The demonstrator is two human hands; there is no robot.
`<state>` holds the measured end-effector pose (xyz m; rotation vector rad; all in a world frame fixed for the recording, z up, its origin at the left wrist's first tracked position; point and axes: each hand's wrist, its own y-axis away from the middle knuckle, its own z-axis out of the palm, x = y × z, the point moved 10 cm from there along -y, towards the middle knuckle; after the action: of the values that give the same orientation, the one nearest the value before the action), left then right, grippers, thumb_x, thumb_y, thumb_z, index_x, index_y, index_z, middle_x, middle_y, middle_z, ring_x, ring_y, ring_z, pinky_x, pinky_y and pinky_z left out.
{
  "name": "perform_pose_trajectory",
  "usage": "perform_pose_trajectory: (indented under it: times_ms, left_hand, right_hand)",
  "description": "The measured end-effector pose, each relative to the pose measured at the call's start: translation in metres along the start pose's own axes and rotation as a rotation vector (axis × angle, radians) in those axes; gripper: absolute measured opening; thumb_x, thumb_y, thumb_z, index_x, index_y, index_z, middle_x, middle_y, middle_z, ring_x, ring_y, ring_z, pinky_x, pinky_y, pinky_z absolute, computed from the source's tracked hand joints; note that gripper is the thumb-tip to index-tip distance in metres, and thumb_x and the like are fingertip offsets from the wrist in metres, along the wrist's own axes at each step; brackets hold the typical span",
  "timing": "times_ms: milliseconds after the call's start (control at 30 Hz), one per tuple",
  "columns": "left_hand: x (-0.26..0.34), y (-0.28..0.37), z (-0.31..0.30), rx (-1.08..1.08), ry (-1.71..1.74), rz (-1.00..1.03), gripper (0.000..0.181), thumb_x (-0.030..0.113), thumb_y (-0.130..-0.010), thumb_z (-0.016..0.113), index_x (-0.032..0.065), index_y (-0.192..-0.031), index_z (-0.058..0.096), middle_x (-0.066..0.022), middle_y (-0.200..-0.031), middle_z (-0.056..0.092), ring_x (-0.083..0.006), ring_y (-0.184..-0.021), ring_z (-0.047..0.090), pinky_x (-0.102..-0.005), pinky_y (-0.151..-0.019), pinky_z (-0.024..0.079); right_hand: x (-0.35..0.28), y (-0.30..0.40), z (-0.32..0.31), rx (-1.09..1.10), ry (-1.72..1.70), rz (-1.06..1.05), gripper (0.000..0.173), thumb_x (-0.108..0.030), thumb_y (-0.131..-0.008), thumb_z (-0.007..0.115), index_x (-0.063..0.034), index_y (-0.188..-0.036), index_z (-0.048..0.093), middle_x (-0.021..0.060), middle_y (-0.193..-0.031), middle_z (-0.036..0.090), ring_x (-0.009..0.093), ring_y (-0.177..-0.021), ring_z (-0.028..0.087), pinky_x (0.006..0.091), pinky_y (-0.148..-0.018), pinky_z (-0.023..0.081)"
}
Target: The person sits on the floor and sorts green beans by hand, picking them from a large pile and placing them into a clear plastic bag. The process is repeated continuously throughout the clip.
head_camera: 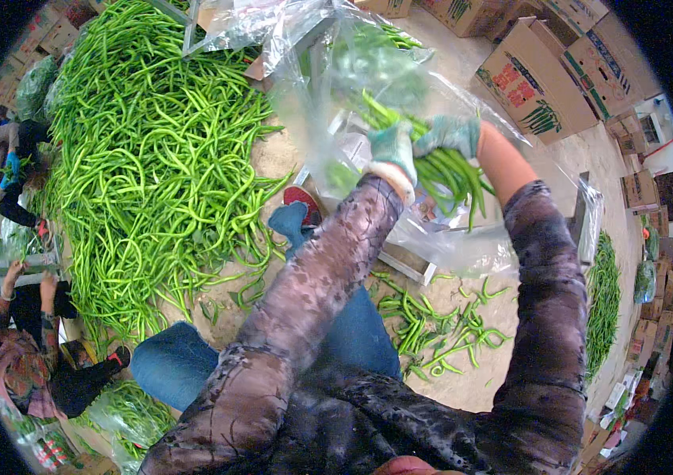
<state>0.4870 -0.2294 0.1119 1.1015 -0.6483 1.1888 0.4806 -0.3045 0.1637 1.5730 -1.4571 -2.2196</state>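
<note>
Both my hands wear pale green gloves and grip one bunch of long green chili peppers [446, 172]. My left hand [393, 148] closes on the bunch from the left; my right hand [449, 138] holds it from the right, close beside. The bunch is over a clear plastic bag [467, 243] spread across a metal frame [410, 264]. More green peppers [378, 65] show blurred through the plastic at the frame's far side. A large heap of green peppers [152, 148] covers the floor to my left.
Loose peppers [431, 332] lie on the floor by my right knee. Cardboard boxes [535, 83] stand at the upper right. Another pepper pile [603, 303] lies far right. At the left edge, a seated person [21, 356] works by another frame, and another person's blue glove [12, 166] holds peppers.
</note>
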Motion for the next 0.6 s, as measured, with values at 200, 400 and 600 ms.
perform_pose_trajectory:
  times_ms: [200,400,600]
  left_hand:
    - [-0.045,-0.059,-0.037,0.007,-1.201,0.097,0.028,0.021,-0.087,0.048,0.0047,-0.102,0.064,-0.0195,-0.106,0.064,-0.0308,-0.092,0.064,-0.0392,-0.078,0.050]
    - [-0.082,-0.116,-0.107,0.257,-0.889,-0.330,0.027,0.013,-0.089,0.049,0.0052,-0.112,0.061,-0.0192,-0.111,0.062,-0.0334,-0.105,0.059,-0.0392,-0.086,0.049]
    - [-0.054,-0.058,-0.076,0.073,-0.575,0.129,0.029,0.013,-0.089,0.053,0.0052,-0.117,0.058,-0.0153,-0.107,0.063,-0.0257,-0.101,0.060,-0.0342,-0.086,0.049]
  right_hand:
    - [0.072,-0.092,-0.031,0.026,-0.060,0.177,0.032,-0.017,-0.075,0.072,-0.0038,-0.103,0.065,0.0097,-0.089,0.069,0.020,-0.072,0.065,0.0338,-0.069,0.054]
    - [0.038,-0.171,-0.051,0.094,0.815,0.146,0.041,-0.028,-0.074,0.071,-0.0029,-0.106,0.065,0.0143,-0.099,0.067,0.021,-0.083,0.062,0.0323,-0.077,0.049]
    - [0.100,-0.266,-0.054,0.238,1.311,0.025,0.036,-0.024,-0.077,0.070,-0.0028,-0.105,0.065,0.0127,-0.100,0.066,0.020,-0.085,0.061,0.0315,-0.078,0.049]
